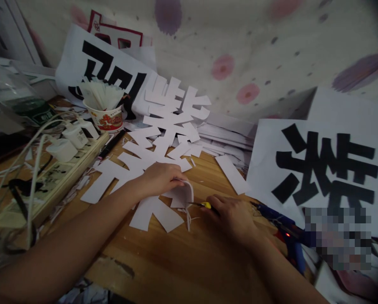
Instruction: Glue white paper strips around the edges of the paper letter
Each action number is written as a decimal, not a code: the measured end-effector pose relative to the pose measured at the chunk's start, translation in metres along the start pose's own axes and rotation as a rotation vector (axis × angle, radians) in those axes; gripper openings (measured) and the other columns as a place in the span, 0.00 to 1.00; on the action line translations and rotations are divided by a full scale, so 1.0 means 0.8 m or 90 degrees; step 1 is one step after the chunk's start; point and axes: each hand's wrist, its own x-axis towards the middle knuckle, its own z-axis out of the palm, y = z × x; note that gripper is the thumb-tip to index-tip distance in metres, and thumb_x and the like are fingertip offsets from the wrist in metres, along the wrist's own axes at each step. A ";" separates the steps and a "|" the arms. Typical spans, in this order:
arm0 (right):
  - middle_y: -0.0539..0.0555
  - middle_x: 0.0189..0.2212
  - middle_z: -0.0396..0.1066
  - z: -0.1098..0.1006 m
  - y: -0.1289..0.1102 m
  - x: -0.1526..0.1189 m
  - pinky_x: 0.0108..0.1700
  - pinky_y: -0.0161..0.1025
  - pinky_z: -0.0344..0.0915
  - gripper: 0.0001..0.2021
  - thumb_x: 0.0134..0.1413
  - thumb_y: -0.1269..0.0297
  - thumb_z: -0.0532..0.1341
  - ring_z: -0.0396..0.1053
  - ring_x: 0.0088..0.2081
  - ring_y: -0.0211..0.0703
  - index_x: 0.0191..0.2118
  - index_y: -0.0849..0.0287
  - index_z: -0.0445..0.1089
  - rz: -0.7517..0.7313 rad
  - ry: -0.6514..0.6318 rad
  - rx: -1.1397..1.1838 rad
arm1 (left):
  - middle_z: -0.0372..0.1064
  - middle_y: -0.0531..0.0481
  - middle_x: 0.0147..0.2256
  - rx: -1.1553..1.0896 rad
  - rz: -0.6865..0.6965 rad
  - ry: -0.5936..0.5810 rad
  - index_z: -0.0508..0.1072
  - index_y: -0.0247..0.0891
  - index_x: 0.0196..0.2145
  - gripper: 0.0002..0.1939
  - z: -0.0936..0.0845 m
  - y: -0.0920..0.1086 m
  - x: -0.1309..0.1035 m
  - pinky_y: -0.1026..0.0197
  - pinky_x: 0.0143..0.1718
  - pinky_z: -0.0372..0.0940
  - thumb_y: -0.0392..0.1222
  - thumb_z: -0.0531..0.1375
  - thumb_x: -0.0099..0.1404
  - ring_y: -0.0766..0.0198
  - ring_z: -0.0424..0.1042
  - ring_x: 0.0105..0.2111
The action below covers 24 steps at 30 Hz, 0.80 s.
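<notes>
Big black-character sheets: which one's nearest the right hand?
The right sheet, just past the right hand and blue glue gun; the left sheet stands farther back, behind the paper cup.

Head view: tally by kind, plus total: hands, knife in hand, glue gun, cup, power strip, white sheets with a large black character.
Left hand and right hand: 2
Knife in hand: 1
Glue gun: 1
Cup: 1
Power strip: 1
White sheets with a large black character: 2
Total: 8

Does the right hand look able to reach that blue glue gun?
Probably yes: the blue glue gun lies beside the right hand, nothing visibly between, though that hand holds a knife.
</notes>
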 end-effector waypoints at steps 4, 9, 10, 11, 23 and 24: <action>0.49 0.25 0.71 0.002 0.001 0.002 0.25 0.35 0.48 0.14 0.61 0.55 0.49 0.68 0.25 0.37 0.30 0.57 0.65 -0.003 -0.032 -0.006 | 0.72 0.54 0.35 -0.004 -0.004 0.003 0.75 0.46 0.40 0.10 0.000 0.000 -0.001 0.67 0.31 0.55 0.41 0.56 0.63 0.68 0.68 0.33; 0.50 0.26 0.71 0.006 0.003 0.002 0.25 0.35 0.47 0.15 0.61 0.54 0.50 0.68 0.25 0.38 0.34 0.57 0.67 -0.036 -0.084 -0.039 | 0.71 0.55 0.35 -0.002 -0.003 0.004 0.75 0.46 0.40 0.10 0.001 -0.001 -0.001 0.67 0.31 0.55 0.41 0.56 0.63 0.68 0.68 0.33; 0.50 0.26 0.71 0.006 0.002 0.000 0.25 0.35 0.47 0.15 0.61 0.54 0.49 0.68 0.25 0.38 0.34 0.57 0.67 -0.039 -0.084 -0.035 | 0.71 0.55 0.35 -0.004 -0.005 0.004 0.75 0.46 0.40 0.10 0.001 -0.001 -0.001 0.67 0.31 0.55 0.41 0.56 0.63 0.68 0.68 0.32; 0.50 0.26 0.71 0.006 0.002 -0.001 0.25 0.35 0.47 0.16 0.61 0.54 0.49 0.68 0.25 0.38 0.33 0.58 0.67 -0.038 -0.076 -0.026 | 0.71 0.55 0.35 -0.007 -0.005 0.004 0.75 0.47 0.40 0.10 0.001 -0.001 -0.001 0.67 0.30 0.55 0.41 0.56 0.63 0.68 0.68 0.32; 0.49 0.23 0.69 0.008 -0.004 0.001 0.25 0.34 0.48 0.18 0.62 0.55 0.46 0.65 0.23 0.36 0.28 0.58 0.65 -0.009 0.061 -0.009 | 0.71 0.55 0.35 -0.002 -0.003 -0.002 0.75 0.47 0.40 0.10 0.002 -0.002 0.001 0.67 0.31 0.55 0.41 0.56 0.62 0.68 0.68 0.33; 0.49 0.23 0.69 0.008 -0.004 0.001 0.25 0.34 0.48 0.18 0.62 0.55 0.47 0.65 0.23 0.36 0.28 0.58 0.65 -0.009 0.062 -0.010 | 0.71 0.55 0.35 0.000 -0.002 -0.001 0.75 0.47 0.40 0.10 0.002 -0.002 0.001 0.67 0.31 0.55 0.42 0.57 0.62 0.68 0.68 0.33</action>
